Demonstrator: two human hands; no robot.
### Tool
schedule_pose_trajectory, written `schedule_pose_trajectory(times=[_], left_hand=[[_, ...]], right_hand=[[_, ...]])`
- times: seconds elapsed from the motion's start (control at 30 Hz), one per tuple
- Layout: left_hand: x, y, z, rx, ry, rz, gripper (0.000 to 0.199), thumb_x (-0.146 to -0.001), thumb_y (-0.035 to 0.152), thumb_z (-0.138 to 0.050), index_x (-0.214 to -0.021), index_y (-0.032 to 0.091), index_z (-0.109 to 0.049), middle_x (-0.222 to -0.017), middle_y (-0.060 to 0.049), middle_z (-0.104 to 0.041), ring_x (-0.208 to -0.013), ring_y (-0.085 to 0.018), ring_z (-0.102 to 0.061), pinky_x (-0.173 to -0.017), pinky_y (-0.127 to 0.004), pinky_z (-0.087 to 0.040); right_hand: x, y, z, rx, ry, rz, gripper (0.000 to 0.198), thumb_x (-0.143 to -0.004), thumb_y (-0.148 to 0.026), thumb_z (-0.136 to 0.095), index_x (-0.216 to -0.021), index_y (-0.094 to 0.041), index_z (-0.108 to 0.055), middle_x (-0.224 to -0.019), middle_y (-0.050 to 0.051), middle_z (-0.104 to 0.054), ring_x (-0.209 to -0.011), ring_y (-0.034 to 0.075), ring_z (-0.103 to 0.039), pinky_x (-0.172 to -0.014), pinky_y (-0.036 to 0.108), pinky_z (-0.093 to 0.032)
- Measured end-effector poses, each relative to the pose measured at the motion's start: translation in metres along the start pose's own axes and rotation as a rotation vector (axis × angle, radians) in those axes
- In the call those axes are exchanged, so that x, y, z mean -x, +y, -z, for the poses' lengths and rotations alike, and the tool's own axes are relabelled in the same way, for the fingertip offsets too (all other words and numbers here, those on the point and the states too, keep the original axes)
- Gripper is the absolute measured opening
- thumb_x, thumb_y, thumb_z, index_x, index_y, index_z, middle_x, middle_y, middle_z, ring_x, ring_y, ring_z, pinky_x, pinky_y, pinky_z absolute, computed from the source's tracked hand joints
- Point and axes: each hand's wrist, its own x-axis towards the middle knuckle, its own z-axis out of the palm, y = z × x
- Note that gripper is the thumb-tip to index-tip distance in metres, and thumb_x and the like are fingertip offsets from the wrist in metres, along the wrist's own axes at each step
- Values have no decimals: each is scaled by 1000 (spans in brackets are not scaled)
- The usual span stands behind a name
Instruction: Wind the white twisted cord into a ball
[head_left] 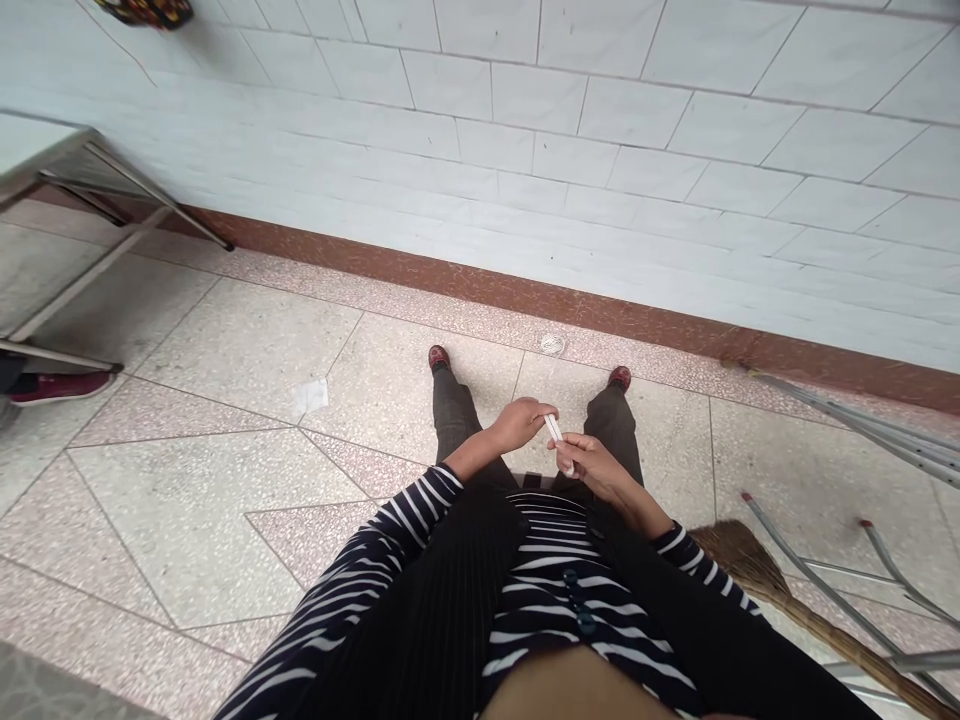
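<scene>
A narrow white strip (553, 428), looking like folded cord or band, is held in front of my waist. My left hand (517, 425) pinches its upper end between thumb and fingers. Lower down, my right hand (589, 462) has its fingers closed around the strip, and a bit of white shows below them. What exactly the strip is made of is too small to tell. On the floor beyond my hands, between my feet, lies a loose coil of white cord (553, 345), touched by neither hand.
A white tiled wall (525, 130) rises ahead. At the left stands a metal-legged table (90, 190), with another person's red shoe (64, 387) below it. White paper (311, 397) lies on the floor. To my right are a broom (739, 555) and metal chair legs (817, 580).
</scene>
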Motion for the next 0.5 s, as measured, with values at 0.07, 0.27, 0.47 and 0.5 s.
schedule_pose_trajectory(times=[0.07, 0.27, 0.47, 0.5], left_hand=[[-4, -1, 5, 40, 31, -2, 29, -91, 18, -45, -99, 22, -73, -92, -4, -72, -91, -20, -63, -87, -28, -43], [-14, -14, 0, 170, 35, 50, 28, -92, 22, -46, -91, 19, -73, -86, -1, -72, -84, -17, -64, -80, -24, -43], [2, -18, -27, 242, -145, 187, 28, -88, 29, -55, -71, 16, -73, -68, 1, -69, -64, -13, -58, -65, -21, -39], [6, -15, -28, 276, -174, 184, 28, -88, 30, -56, -70, 16, -73, -69, 1, -70, -63, -12, -58, -64, -20, -39]], right_hand=[[3, -5, -2, -32, -27, 6, 38, -76, -54, -70, -80, -17, -65, -48, -10, -32, -44, 7, -30, -46, 25, -22], [-2, -25, -7, -11, 33, 143, 36, -78, -53, -69, -82, -17, -68, -51, -6, -40, -45, 8, -32, -46, 26, -20], [-34, -48, 13, 231, 332, 331, 38, -86, -51, -58, -102, -19, -73, -55, -3, -50, -49, 12, -38, -48, 27, -26], [-40, -48, 19, 316, 401, 343, 40, -88, -50, -54, -107, -20, -72, -52, -4, -48, -48, 13, -38, -49, 28, -28]])
